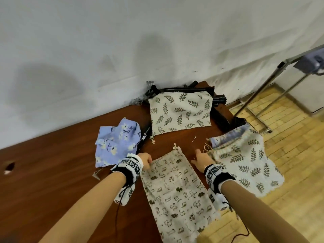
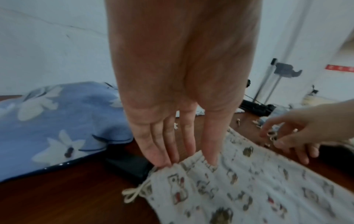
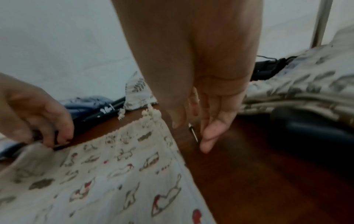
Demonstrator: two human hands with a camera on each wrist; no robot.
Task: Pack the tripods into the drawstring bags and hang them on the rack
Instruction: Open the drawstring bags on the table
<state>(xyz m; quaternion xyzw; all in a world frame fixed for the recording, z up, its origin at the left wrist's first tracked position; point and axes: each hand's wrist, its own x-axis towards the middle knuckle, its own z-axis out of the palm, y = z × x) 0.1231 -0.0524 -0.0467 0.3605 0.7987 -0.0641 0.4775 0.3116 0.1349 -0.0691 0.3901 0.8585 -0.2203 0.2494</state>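
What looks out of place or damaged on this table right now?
Two things stand out. The wooden table has a chipped hole near its left edge. The leaf-print bag on the right hangs partly over the table's edge above the floor, so it might slide off.

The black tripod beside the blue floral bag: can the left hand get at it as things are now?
Probably yes. The left hand pinches the cat-print bag right beside the black tripod, whose near end lies uncovered; the blue floral bag covers only part.

Bare room: scuffed wall (image 1: 122, 41), wooden table (image 1: 52, 172).
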